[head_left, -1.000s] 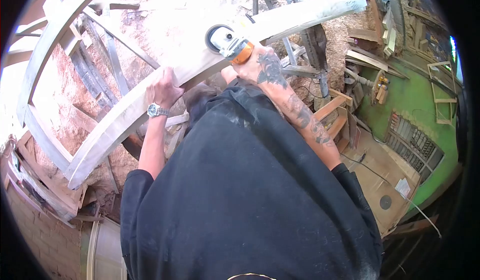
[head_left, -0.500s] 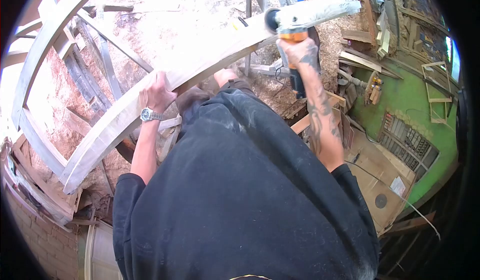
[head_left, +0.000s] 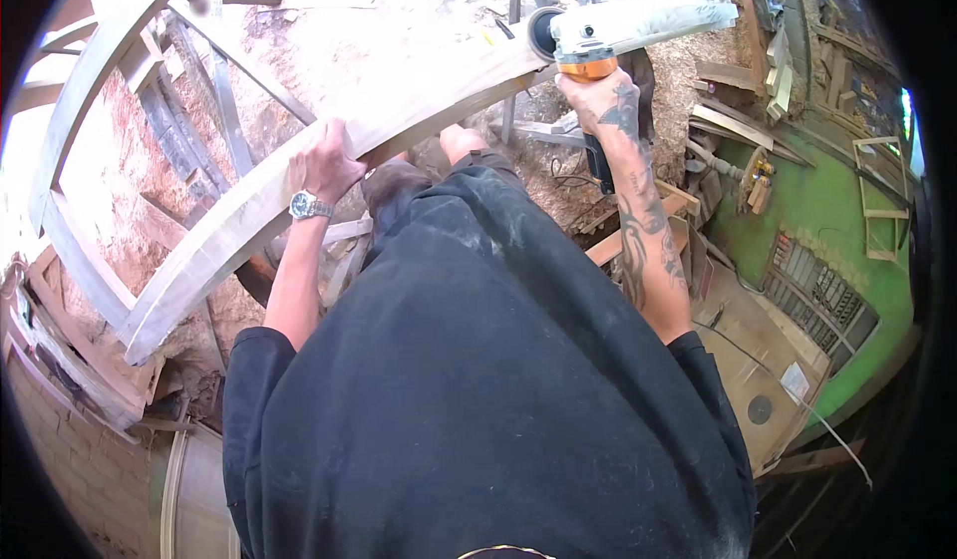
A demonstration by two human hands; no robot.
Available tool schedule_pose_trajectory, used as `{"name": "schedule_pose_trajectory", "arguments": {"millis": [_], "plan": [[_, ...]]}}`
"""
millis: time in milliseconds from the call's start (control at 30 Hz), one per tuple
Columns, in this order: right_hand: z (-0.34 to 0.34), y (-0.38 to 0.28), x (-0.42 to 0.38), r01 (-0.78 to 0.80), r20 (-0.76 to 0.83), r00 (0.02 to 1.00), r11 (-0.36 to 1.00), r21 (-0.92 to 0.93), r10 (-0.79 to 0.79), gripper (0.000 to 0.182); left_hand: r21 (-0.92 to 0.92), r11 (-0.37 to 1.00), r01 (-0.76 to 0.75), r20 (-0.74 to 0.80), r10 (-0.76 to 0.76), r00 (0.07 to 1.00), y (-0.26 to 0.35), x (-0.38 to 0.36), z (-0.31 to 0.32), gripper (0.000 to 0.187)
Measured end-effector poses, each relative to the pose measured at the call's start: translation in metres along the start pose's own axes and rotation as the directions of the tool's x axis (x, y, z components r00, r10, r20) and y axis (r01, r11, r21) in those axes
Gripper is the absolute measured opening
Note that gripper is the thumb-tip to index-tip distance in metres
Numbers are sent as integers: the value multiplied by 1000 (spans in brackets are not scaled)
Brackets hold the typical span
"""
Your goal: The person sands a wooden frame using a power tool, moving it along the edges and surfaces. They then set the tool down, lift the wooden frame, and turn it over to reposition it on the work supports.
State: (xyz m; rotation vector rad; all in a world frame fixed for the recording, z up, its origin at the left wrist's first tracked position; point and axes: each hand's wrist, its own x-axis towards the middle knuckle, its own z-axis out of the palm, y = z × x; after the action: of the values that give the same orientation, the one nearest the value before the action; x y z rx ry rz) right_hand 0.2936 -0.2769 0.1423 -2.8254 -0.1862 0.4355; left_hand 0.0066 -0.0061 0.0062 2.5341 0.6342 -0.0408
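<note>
A long, curved wooden beam (head_left: pixel 229 225) runs from the lower left up to the upper right, its top face pale and dusty. My left hand (head_left: pixel 327 160), with a watch at the wrist, is closed over the beam's near edge left of centre. In my right hand (head_left: pixel 601 100) is an angle grinder (head_left: pixel 588 64) with an orange collar. Its dark body hangs below my fist, and its round disc (head_left: pixel 543 32) is right at the beam's top face. The far right end of the beam looks whitish and rough.
Another curved wooden frame (head_left: pixel 75 145) stands at the left. Shavings cover the ground (head_left: pixel 688 20). Wood scraps (head_left: pixel 733 125) lie at the right, near a green floor (head_left: pixel 797 200) and a brown board (head_left: pixel 748 360) with a cable across it. My feet are under the beam.
The grinder has shifted slightly left along the beam, away from its right end. My left hand keeps its hold on the beam. The whole view has moved a little.
</note>
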Motion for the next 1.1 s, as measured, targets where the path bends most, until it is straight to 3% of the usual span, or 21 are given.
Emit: {"name": "schedule_pose_trajectory", "arguments": {"millis": [133, 300, 367, 467, 533, 667, 767, 967, 1100], "plan": [[31, -35, -39, 182, 11, 983, 983, 16, -183, 50, 44, 999, 17, 38, -19, 999, -4, 0, 3, 41], [60, -79, -77, 251, 306, 916, 966, 66, -259, 53, -3, 998, -66, -83, 65, 994, -3, 1, 3, 38], [62, -86, -87, 284, 279, 912, 953, 102, -301, 56, 16, 999, -50, -56, 51, 997, 1, 0, -6, 38], [54, -77, -92, 321, 215, 909, 929, 182, -356, 61, 93, 979, -182, -47, 187, 981, -3, -2, -19, 39], [44, -59, -88, 349, 143, 909, 904, 246, -390, 59, 129, 980, -152, -26, 157, 987, -20, -11, -27, 43], [35, -37, -76, 366, 80, 921, 916, 164, -382, 57, 164, 982, -89, 11, 88, 996, -30, -21, -35, 49], [45, -54, -87, 351, 155, 913, 921, 167, -376, 57, 126, 992, -31, 24, 28, 999, -29, -20, -30, 50], [92, -73, -114, 534, 169, 809, 824, 187, -563, 58, 121, 992, -15, 34, 11, 999, -34, -23, -27, 50], [56, -49, -93, 436, 132, 880, 887, 151, -456, 62, 112, 992, -50, 24, 48, 999, -37, -23, -25, 49]]}}
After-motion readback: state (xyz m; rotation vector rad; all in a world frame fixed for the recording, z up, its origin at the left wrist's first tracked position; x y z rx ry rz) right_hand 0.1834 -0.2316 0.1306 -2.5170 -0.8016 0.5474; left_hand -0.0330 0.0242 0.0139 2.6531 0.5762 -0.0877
